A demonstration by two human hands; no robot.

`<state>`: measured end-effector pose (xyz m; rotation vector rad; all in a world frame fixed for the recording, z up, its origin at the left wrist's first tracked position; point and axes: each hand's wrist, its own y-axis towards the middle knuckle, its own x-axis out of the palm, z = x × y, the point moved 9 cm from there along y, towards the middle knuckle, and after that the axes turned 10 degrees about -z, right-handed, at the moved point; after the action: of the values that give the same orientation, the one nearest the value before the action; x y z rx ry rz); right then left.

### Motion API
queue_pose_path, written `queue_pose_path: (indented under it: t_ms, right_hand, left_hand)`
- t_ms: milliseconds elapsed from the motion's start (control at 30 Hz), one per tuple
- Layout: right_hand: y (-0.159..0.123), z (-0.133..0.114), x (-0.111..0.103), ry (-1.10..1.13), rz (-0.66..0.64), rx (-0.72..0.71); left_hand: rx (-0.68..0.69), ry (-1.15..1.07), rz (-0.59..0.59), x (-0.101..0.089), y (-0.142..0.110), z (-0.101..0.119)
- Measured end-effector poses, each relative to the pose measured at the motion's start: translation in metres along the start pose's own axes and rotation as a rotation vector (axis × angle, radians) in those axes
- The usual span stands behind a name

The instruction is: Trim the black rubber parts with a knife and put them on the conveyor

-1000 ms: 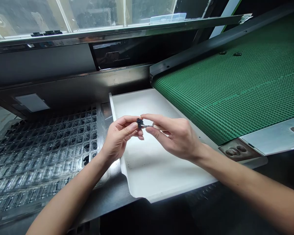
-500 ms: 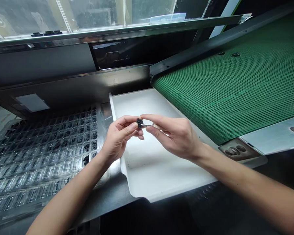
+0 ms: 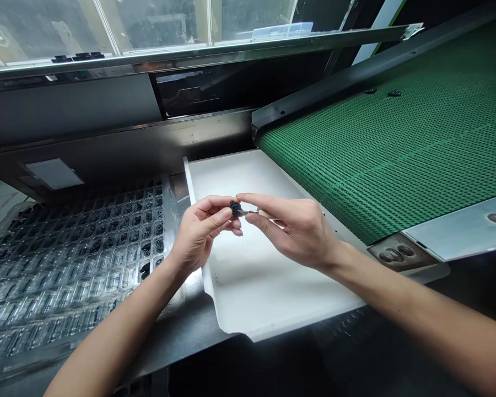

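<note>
Over the white tray (image 3: 248,309), my left hand (image 3: 200,229) pinches a small black round part (image 3: 235,208) with openwork between thumb and fingers. My right hand (image 3: 293,223) is closed on a slim metal tool (image 3: 251,212) with a narrow, blade-like tip and a pale handle mostly hidden in the fingers. The tip touches the right side of the black part, and my right index fingertip rests at the top of it. Whether the tool is a knife or a pick I cannot tell.
At left lies a clear compartment tray (image 3: 119,242) with many black parts in its pockets. A green conveyor belt (image 3: 397,154) slopes down to the white tray, carrying two black pieces (image 3: 394,93). A metal ledge (image 3: 215,54) crosses the back, with a clear plastic box (image 3: 281,30) on it.
The two black pieces on the green belt have shifted slightly left and down toward the tray. Both hands stay nearly still, with the same hold on the part and tool.
</note>
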<state>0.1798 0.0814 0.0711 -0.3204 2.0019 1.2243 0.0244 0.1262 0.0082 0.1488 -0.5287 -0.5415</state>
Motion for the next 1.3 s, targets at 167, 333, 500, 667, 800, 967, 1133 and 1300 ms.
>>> queue_pose_path:
  t_ms: [167, 333, 500, 667, 800, 967, 1133, 1300]
  right_hand:
    - [0.000, 0.000, 0.000, 0.015, 0.011, -0.018]
    - [0.000, -0.001, 0.000, 0.001, -0.008, 0.004]
    - [0.001, -0.001, -0.001, 0.012, 0.000, -0.009]
    - [0.001, 0.000, -0.001, 0.015, 0.003, -0.001]
    - [0.001, 0.000, -0.002, 0.032, 0.007, -0.006]
    - [0.001, -0.003, -0.014, 0.051, 0.112, 0.002]
    - [0.000, 0.000, -0.015, 0.010, 0.094, 0.028]
    - [-0.004, -0.005, -0.012, 0.032, 0.022, 0.059]
  left_hand:
    - [-0.002, 0.000, 0.005, 0.000, 0.000, 0.001]
    - [-0.004, 0.002, 0.016, 0.000, 0.000, 0.002]
    - [0.000, -0.001, 0.012, 0.001, 0.000, 0.002]
    - [0.000, -0.003, 0.002, 0.001, 0.000, 0.002]
    - [0.000, -0.006, -0.004, 0.002, 0.000, 0.002]
    - [-0.020, -0.002, -0.046, 0.005, 0.000, 0.001]
    - [-0.022, 0.012, -0.054, 0.007, 0.003, 0.000]
    - [-0.082, -0.053, -0.105, 0.019, -0.001, -0.011]
